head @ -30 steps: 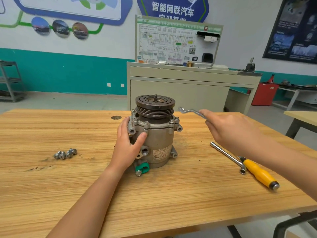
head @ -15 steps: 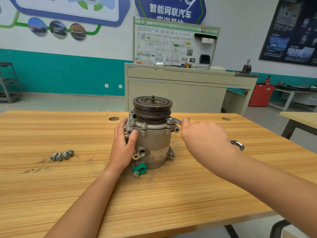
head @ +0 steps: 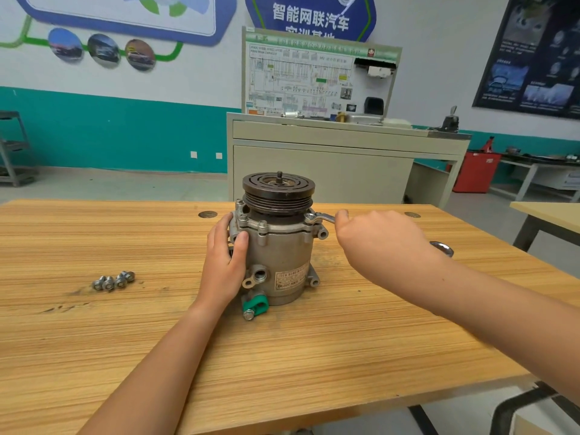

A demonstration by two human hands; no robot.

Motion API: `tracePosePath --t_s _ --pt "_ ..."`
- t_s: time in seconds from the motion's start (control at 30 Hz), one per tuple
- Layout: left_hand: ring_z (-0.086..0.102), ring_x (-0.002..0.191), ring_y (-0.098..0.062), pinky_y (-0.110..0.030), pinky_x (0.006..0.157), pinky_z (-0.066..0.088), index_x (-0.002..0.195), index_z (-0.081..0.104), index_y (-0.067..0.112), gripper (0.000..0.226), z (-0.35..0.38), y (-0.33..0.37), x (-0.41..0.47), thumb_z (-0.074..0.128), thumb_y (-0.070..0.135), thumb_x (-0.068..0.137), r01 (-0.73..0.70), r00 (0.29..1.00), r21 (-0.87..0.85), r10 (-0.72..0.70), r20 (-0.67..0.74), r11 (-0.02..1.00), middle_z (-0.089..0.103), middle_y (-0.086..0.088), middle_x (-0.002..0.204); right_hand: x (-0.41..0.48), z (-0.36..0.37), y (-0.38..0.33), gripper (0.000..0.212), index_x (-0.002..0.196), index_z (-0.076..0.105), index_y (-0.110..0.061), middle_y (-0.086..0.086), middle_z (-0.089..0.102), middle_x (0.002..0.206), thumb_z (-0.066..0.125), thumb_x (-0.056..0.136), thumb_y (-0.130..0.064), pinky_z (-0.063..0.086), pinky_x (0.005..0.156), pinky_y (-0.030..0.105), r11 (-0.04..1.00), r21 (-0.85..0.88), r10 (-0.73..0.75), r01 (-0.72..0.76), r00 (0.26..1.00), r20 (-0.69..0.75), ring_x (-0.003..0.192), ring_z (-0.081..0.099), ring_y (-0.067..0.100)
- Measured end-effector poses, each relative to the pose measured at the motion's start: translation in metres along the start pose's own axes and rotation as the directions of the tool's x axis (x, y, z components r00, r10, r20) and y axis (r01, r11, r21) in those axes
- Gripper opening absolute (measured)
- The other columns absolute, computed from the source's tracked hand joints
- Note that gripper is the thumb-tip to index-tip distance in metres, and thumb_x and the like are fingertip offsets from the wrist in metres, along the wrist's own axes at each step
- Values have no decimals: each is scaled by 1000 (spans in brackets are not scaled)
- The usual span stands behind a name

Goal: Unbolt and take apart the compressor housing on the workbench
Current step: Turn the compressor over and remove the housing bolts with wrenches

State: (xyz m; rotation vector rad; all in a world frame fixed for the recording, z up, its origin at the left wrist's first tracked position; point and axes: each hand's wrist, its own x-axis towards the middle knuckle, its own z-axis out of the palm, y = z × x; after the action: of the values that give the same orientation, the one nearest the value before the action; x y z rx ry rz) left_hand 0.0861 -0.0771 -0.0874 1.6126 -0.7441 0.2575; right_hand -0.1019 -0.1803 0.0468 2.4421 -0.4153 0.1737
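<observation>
Grey cast metal stands at the centre of the scene: the compressor housing (head: 279, 252) is seen upright near the middle of the wooden workbench (head: 125, 340), its dark grooved pulley (head: 278, 191) uppermost and a green clip (head: 255, 304) at its foot. The body is gripped on its left side by the left hand (head: 224, 262), with the thumb laid across the front and the fingers curved round the back. A ring wrench (head: 323, 218) is held in the right hand (head: 379, 246), whose fingers are curled round the shank. One ring end is seated on a flange bolt (head: 310, 217) at the housing's upper right, and the other end shows behind the wrist. A short row of loose bolts (head: 113, 281) is laid on the bench, well to the left of the housing.

The step in hand is judged to be the loosening of the flange bolts, several heads being left in the flange. A steady pull on the wrench is called for next, with the housing braced against turning and the ring kept square on the head.

The bench top is of striped pale-brown laminate, marked by scuffs and two round inserts. Behind it, a beige training cabinet (head: 329, 164) topped by a wiring-diagram board (head: 314, 80) is set before a white wall with a teal band (head: 110, 136). A red bin (head: 477, 171) is seen at the right.
</observation>
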Motion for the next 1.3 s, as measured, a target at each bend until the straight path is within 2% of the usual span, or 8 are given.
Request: tracePosePath --t_s 0.4,0.47,0.6,0.8,0.93,1.03,1.17,1.3 --pt "33 135 -9 -33 112 30 146 31 22 66 -2 4 0 33 52 87 16 1000 -61 -15 24 998 39 4 148 0 4 -1 49 136 25 4 2 30 56 37 89 5 23 36 26 1000 4 11 -11 1000 9 43 27 17" --pt "35 133 -6 -27 108 31 146 31 23 66 -2 3 0 34 52 87 16 1000 -62 -15 22 998 39 7 146 0 4 -1 44 133 30 3 1 31 56 37 89 5 23 36 26 1000 8 14 -14 1000 15 43 28 17" --pt "40 119 2 -7 87 33 145 32 27 64 -2 1 0 34 53 87 20 1000 -62 -18 25 998 43 17 133 1 -2 1 33 122 41 0 1 31 58 38 90 3 23 36 27 1000 10 1 -1 999 39 44 29 16" --pt "43 113 5 1 76 33 144 31 30 58 -3 -3 1 36 51 91 18 1000 -59 -17 22 998 44 19 129 3 -10 6 23 107 51 -8 -1 30 59 40 90 3 23 37 26 997 -47 -67 68 998 17 45 28 14" --pt "44 107 7 7 71 32 145 31 26 49 -3 -3 2 41 39 98 27 999 -46 -25 27 999 45 16 128 6 1 12 20 108 46 -7 -2 35 56 36 92 -1 24 36 25 998 -45 -47 47 999 10 43 33 14" --pt "48 110 4 -2 80 36 144 35 24 55 -5 -1 2 43 45 94 40 999 -58 -38 36 998 48 12 131 9 10 13 23 117 41 -8 -3 39 55 34 95 -8 26 35 23 1000 -19 -25 25 1000 -12 44 37 13" --pt "43 127 -10 -37 105 39 142 39 22 69 -7 3 3 38 57 82 33 999 -41 -32 30 999 49 5 138 8 13 13 25 119 40 -9 -3 39 55 34 95 -10 26 35 23 1000 -5 -23 23 1000 -13 44 37 13" --pt "42 127 -11 -39 106 38 141 42 20 68 -7 3 3 37 57 84 9 1000 12 -9 2 1000 48 1 138 1 4 2 41 130 32 2 2 42 60 38 90 3 24 36 26 999 -33 12 -12 1000 17 45 34 16"
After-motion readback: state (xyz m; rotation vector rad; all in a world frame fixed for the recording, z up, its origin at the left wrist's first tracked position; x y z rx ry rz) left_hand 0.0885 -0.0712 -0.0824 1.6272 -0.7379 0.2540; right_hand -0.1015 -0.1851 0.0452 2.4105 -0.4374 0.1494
